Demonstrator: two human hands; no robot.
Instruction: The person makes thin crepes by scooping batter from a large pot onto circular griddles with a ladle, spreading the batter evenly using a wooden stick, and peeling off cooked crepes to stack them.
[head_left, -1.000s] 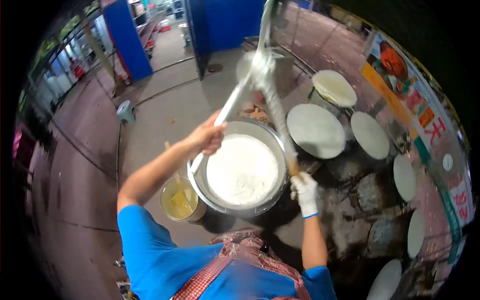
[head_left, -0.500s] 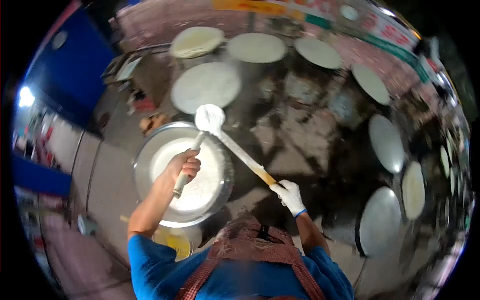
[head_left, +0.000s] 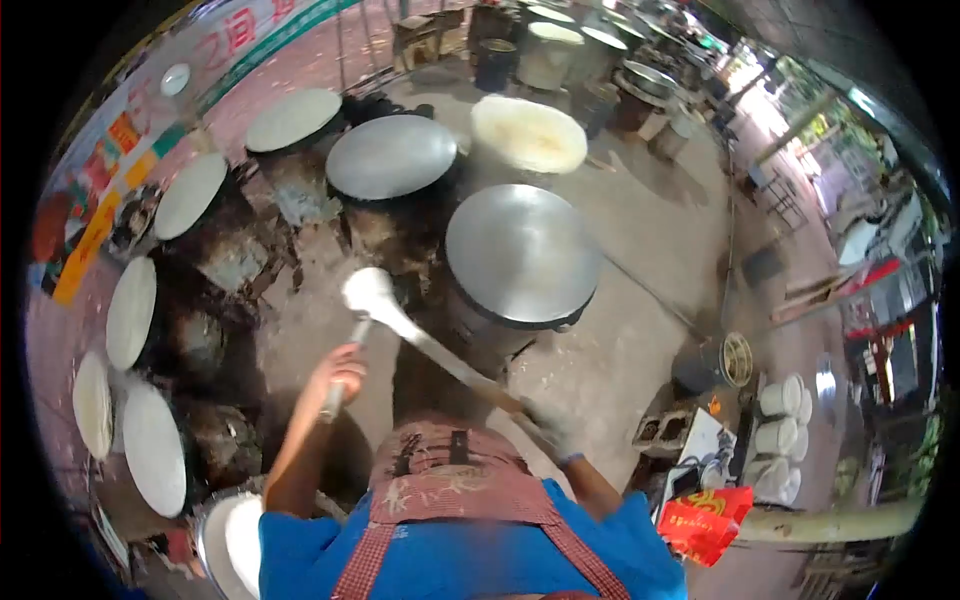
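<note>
My bare left hand (head_left: 345,370) is closed round a pale, rod-like handle (head_left: 334,401). My right hand (head_left: 548,430), in a white glove and blurred by motion, grips a long wooden-handled tool (head_left: 445,357) whose far part is coated white. Both tools meet at a rounded head (head_left: 368,288) covered in white batter. I cannot tell which handle that head belongs to. It hangs over the floor, left of a bare round metal griddle (head_left: 523,255). Behind that stands another bare griddle (head_left: 391,157).
Griddles bearing pale round sheets, one a white sheet (head_left: 153,450), curve along the left. A yellowish sheet (head_left: 528,135) lies at the back. The batter basin (head_left: 215,540) is at lower left. White tubs (head_left: 776,437) and a red packet (head_left: 705,525) are at right.
My view and body have turned right, away from the batter basin toward the bare griddles. Both tools, still together with the white-covered head, have come along in my hands.
</note>
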